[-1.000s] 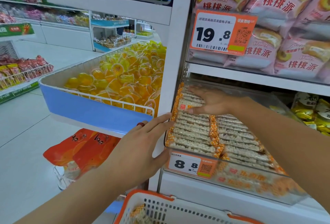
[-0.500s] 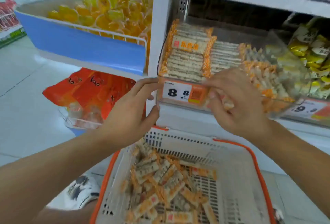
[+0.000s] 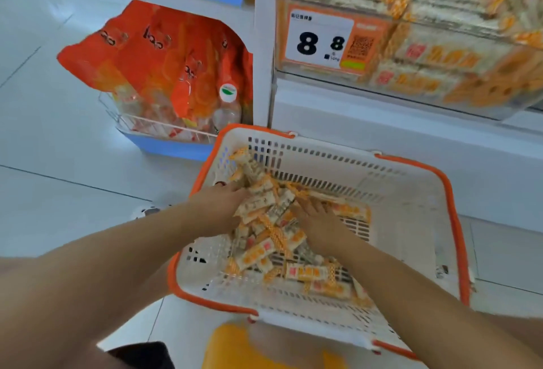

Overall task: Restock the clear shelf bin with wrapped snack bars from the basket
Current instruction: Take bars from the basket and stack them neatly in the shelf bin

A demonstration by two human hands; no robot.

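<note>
Far left is just pale floor tile [image 3: 58, 139], then a low blue-fronted wire bin [image 3: 164, 136] stuffed with orange snack bags [image 3: 152, 54] and what looks like a clear bottle with a green-and-white cap [image 3: 227, 92] tucked at its right end. Moving over, the white basket with the orange rim [image 3: 411, 221] sits on the floor right in front of the shelf unit, and both hands are down in it. The left hand [image 3: 217, 207] is at the left side of the heap of wrapped snack bars [image 3: 273, 239], fingers spread and pushed in among the wrappers; its grip looks loose and fairly wide, though the fingertips are buried so I cannot tell if it actually has hold of one. The right hand [image 3: 320, 221] lies on the middle of the same heap, fingers fairly straight and pointing toward the far wall of the basket — flat on the bars rather than wrapped around anything, as far as the blur lets me see. The bars are scattered loose across the basket floor, mostly on the left half. Up top right is the clear shelf bin [image 3: 484, 104], packed with neat rows of the same bars, with an orange price tag [image 3: 323, 39] reading 8.8 stuck on its front left. The right edge is pretty smeared.
</note>
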